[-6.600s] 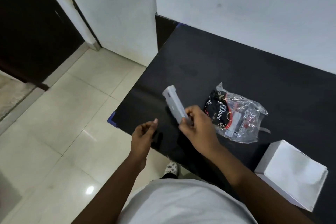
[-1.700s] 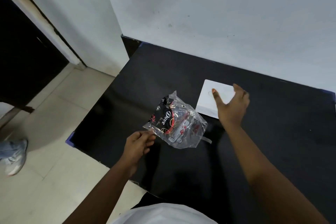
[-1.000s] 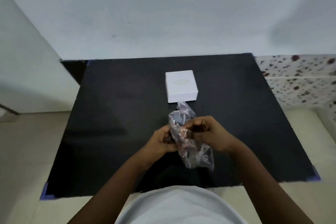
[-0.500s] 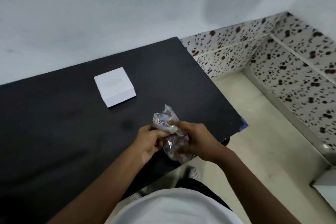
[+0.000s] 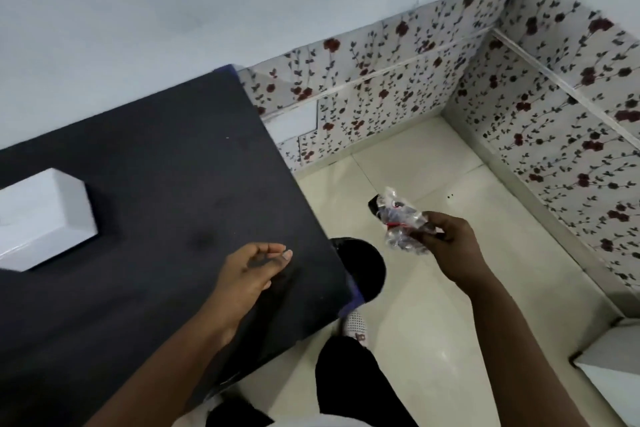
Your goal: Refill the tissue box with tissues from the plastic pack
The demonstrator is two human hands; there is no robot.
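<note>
The white tissue box point(image 5: 41, 215) stands on the black table point(image 5: 166, 163) at the far left. My right hand point(image 5: 450, 246) is shut on the crumpled clear plastic pack point(image 5: 398, 218), holding it out over the floor to the right of the table. My left hand point(image 5: 252, 270) hovers over the table's near right part, fingers loosely curled and holding nothing.
A black round bin point(image 5: 363, 267) sits on the tiled floor just past the table's right corner, below the pack. Flower-patterned wall tiles point(image 5: 519, 107) line the room's corner. My dark trouser leg and white shoe point(image 5: 356, 326) stand by the table edge.
My view swung right. My right hand carried the crumpled pack off the table and out over the floor near the bin. My left hand let go of it and stayed over the table.
</note>
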